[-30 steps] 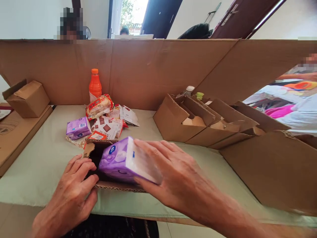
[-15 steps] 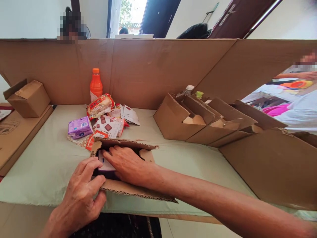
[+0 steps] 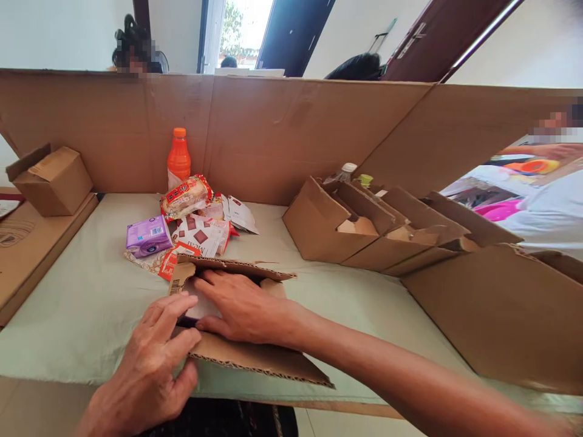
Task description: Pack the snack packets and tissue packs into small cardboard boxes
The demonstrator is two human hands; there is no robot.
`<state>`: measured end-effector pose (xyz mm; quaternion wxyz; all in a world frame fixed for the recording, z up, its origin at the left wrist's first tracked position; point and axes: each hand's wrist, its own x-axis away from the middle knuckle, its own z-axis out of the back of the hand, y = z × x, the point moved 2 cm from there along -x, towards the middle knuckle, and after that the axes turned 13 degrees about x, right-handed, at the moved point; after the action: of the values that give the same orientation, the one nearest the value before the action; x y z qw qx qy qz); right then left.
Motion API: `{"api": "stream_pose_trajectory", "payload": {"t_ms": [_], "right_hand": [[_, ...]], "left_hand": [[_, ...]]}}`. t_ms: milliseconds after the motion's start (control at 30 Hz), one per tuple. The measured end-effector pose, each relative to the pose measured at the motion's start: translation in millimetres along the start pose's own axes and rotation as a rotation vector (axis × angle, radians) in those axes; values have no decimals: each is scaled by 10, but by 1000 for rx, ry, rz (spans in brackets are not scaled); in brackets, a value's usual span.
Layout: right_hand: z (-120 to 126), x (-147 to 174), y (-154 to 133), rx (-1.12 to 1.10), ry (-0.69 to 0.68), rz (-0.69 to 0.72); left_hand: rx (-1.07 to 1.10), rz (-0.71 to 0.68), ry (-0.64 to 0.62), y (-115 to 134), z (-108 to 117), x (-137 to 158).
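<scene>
An open cardboard box (image 3: 259, 358) lies at the front of the table with its flaps spread. My left hand (image 3: 155, 352) grips its near left corner, thumb below the near flap and fingers over the edge. My right hand (image 3: 241, 308) reaches inside, fingers stretched flat over a pale item (image 3: 201, 305) with a dark purple side; its kind is mostly hidden. Just behind the box are a purple tissue pack (image 3: 148, 237), a red-and-beige packet (image 3: 166, 262), a white snack bag (image 3: 203, 233) and a wrapped bread (image 3: 186, 197).
An orange drink bottle (image 3: 179, 159) stands before the cardboard screen (image 3: 291, 133). To the right, a divided cardboard holder (image 3: 319, 224) contains bottles, with a larger carton (image 3: 496, 315) nearer. A small box (image 3: 64, 182) sits at left. Another person's arm (image 3: 542, 150) shows at far right.
My right hand has flattened, its thumb now spread toward the box's near side. The near flap tilts slightly further outward. My left hand stays at the corner, and the view shifts slightly.
</scene>
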<state>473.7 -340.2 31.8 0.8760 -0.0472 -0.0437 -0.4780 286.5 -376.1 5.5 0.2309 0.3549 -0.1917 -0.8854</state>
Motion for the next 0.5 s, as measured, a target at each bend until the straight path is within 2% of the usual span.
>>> {"api": "stream_pose_trajectory", "payload": {"t_ms": [100, 167, 233, 300, 333, 500], "right_hand": [[19, 204, 94, -118, 140, 24], [0, 339, 159, -117, 234, 35], [-37, 438, 216, -70, 304, 38], [-68, 489, 252, -11, 355, 34], [-77, 497, 262, 16, 367, 30], [-70, 479, 260, 137, 326, 8]], "left_hand": [[83, 32, -2, -16, 185, 62], [119, 76, 80, -132, 360, 64], [74, 149, 201, -385, 527, 3], [-74, 256, 276, -782, 644, -125], [-157, 325, 248, -1024, 672, -210], [-165, 479, -49, -2207, 660, -641]]}}
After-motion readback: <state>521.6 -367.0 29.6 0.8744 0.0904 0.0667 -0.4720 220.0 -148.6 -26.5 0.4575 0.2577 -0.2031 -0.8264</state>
